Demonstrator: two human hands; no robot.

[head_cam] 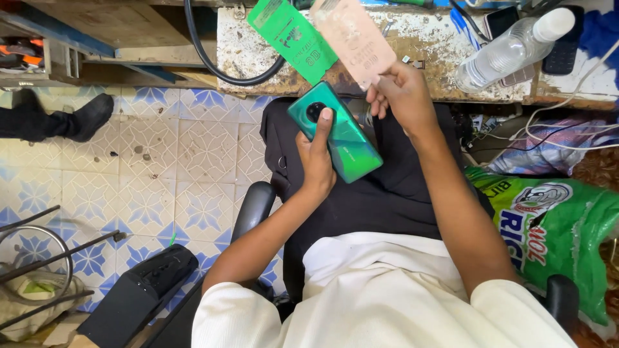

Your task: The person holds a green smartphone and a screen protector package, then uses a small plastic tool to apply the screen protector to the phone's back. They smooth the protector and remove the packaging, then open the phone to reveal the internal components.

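seen from above, over a lap in black trousers (387, 193) and a cream shirt (387, 290). left hand (316, 154) wrapped around a green smartphone (342, 138), back side up, round camera ring toward the worktop, forefinger laid across that ring; grip closed on the phone's lower half. phone tilted, held over the lap, just short of the near edge of the worktop (419, 51). right hand (403, 96) raised beside the phone's upper end, grip pinched on two flat packets fanned apart: a pink packet (353, 38) nearer the right, a green packet (290, 35) to its left, both hanging over the near edge of the worktop. cannot tell whether the green packet touches the pink one at the pinch.

on the worn, flaking worktop: a clear plastic bottle (509, 48) with white cap lying tilted toward the right end, a dark handset (564, 45) just beside it, a second small phone (500, 19) near the far edge. black cable (213, 58) looping down from the left part of the worktop's front. white wires (554, 122) trailing off the right end.

on the floor: patterned blue and white tiles (161, 154), a black shoe (84, 116) at the left, a black case (142, 290) near the chair arm (255, 203), a green printed sack (554, 232) at the right.
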